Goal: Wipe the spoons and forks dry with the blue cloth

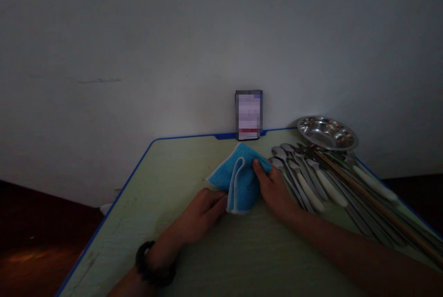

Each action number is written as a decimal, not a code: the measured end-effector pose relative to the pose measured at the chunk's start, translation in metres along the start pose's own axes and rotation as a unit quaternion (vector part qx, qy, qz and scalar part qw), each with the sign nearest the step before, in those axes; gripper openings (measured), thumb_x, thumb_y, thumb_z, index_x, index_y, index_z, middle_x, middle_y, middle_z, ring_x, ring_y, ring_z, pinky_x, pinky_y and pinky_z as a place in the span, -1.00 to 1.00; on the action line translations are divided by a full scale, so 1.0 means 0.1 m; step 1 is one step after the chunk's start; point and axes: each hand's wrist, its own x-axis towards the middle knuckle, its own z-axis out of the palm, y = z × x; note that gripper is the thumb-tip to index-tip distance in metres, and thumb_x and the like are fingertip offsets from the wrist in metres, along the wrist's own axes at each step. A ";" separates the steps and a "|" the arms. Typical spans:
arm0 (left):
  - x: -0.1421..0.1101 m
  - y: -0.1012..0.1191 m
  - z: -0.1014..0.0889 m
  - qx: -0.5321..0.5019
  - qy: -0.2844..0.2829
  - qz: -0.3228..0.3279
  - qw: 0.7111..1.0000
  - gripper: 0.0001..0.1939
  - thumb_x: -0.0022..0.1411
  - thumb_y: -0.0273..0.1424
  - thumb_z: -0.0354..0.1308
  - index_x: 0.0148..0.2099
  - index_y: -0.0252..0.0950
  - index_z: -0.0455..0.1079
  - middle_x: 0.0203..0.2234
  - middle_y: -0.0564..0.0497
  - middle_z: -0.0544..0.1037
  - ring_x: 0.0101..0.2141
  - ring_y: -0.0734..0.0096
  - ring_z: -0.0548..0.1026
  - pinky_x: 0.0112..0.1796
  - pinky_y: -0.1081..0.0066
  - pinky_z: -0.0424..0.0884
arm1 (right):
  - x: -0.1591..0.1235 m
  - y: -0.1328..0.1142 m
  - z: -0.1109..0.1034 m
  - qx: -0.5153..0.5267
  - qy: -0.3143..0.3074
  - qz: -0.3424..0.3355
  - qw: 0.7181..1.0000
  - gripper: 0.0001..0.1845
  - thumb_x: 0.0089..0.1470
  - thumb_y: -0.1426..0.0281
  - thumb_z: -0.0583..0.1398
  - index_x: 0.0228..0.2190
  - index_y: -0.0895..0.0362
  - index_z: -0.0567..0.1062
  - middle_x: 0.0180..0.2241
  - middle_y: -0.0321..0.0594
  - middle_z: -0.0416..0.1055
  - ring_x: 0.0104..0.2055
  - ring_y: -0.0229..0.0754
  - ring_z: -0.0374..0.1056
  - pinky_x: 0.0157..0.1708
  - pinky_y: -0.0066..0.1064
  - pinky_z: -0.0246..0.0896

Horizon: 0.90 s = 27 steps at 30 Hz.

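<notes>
A blue cloth (246, 181) with pale edging is bunched up and folded over near the middle of the table. My right hand (273, 188) grips its right side, the thumb pressed on top of the fabric. At the lower left of the cloth, my left hand (204, 211) is closed on its edge, with the fingertips partly hidden behind a fold. A dark band (154, 264) circles my left wrist. Whether anything lies inside the cloth cannot be seen.
Several spoons (294, 172) and other cutlery, some white-handled, lie right of my right hand, with a long wooden stick (367, 200) among them. Behind them a shiny metal bowl (327, 133) sits tilted. A phone (249, 115) leans on the wall at the blue-edged table's (166, 168) back.
</notes>
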 end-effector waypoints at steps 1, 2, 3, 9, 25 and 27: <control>0.00 -0.01 0.00 -0.022 0.004 -0.014 1.000 -0.64 0.21 -0.29 -0.15 -0.58 -0.32 0.19 -0.69 0.14 0.17 -0.61 0.54 0.17 -0.53 0.52 0.13 | 0.00 0.00 -0.01 -0.010 -0.001 -0.005 1.000 -0.70 0.04 0.14 0.07 -0.40 0.08 0.44 -0.52 -0.32 0.36 -0.44 -0.19 0.26 -0.42 -0.37 0.17; 0.00 -0.03 0.01 -0.047 0.006 -0.028 0.999 -0.63 0.22 -0.27 -0.15 -0.58 -0.32 0.18 -0.69 0.15 0.16 -0.62 0.54 0.16 -0.55 0.52 0.12 | 0.00 0.00 -0.01 -0.017 -0.006 -0.009 1.000 -0.71 0.04 0.15 0.08 -0.40 0.09 0.44 -0.50 -0.31 0.38 -0.42 -0.19 0.28 -0.40 -0.36 0.18; 0.00 -0.04 0.01 -0.070 0.009 -0.039 0.997 -0.62 0.22 -0.25 -0.15 -0.58 -0.32 0.18 -0.70 0.15 0.15 -0.62 0.55 0.15 -0.56 0.52 0.11 | 0.01 0.00 -0.01 -0.018 -0.013 -0.012 1.000 -0.73 0.04 0.16 0.09 -0.39 0.09 0.44 -0.47 -0.30 0.40 -0.39 -0.18 0.29 -0.37 -0.35 0.19; 0.01 -0.09 0.03 -0.077 0.019 -0.031 0.996 -0.59 0.26 -0.22 -0.16 -0.58 -0.31 0.12 -0.70 0.16 0.15 -0.63 0.56 0.15 -0.56 0.51 0.11 | 0.01 0.02 -0.02 0.009 -0.035 -0.005 0.999 -0.70 -0.07 0.22 0.20 -0.27 0.08 0.39 -0.31 -0.27 0.43 -0.27 -0.15 0.34 -0.25 -0.30 0.21; 0.01 -0.04 0.01 -0.056 0.041 -0.043 0.997 -0.63 0.18 -0.21 -0.17 -0.57 -0.29 0.16 -0.70 0.14 0.17 -0.61 0.50 0.19 -0.53 0.50 0.15 | 0.01 0.00 -0.01 0.025 0.011 0.055 0.998 -0.62 -0.02 0.07 0.09 -0.60 0.11 0.36 -0.63 -0.35 0.31 -0.55 -0.24 0.21 -0.52 -0.39 0.12; 0.02 -0.06 0.02 -0.083 0.052 -0.042 0.994 -0.63 0.18 -0.21 -0.16 -0.58 -0.29 0.15 -0.70 0.14 0.16 -0.62 0.52 0.17 -0.55 0.50 0.12 | 0.00 0.01 -0.01 0.005 0.015 0.053 0.998 -0.62 -0.02 0.07 0.10 -0.61 0.11 0.35 -0.63 -0.35 0.30 -0.54 -0.23 0.21 -0.51 -0.39 0.11</control>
